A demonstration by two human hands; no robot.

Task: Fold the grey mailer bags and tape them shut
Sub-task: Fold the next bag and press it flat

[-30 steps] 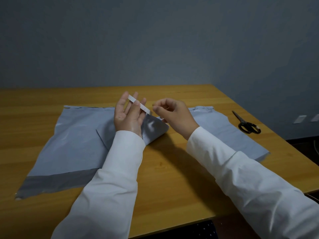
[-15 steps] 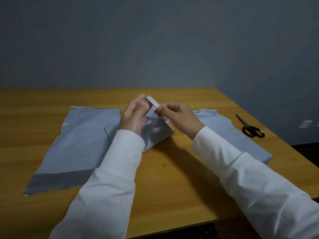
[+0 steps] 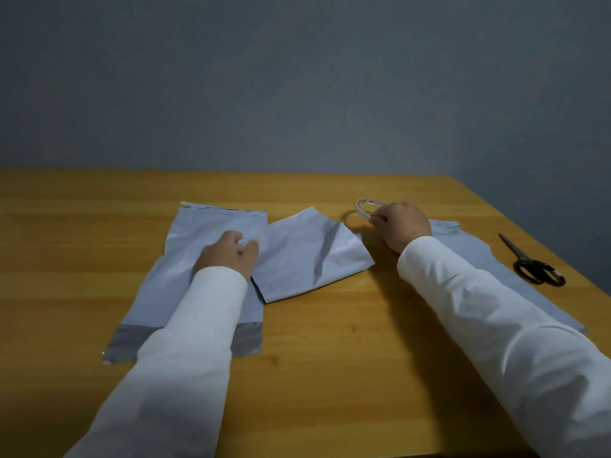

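Now left hand (image 3: 229, 256) rests on mailer (image 3: 211, 233) — right hand (image 3: 398, 226) pinches strip (image 3: 365, 208).

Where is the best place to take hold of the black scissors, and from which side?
Probably the black scissors are best taken at the two handle loops, the near end, coming from above with the right hand. They lie flat and closed, blades pointing away toward the wall, with bare table around them.

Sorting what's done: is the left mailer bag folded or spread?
Spread: the left mailer bag lies flat at full length, dark strip at its near end, left hand resting on it.
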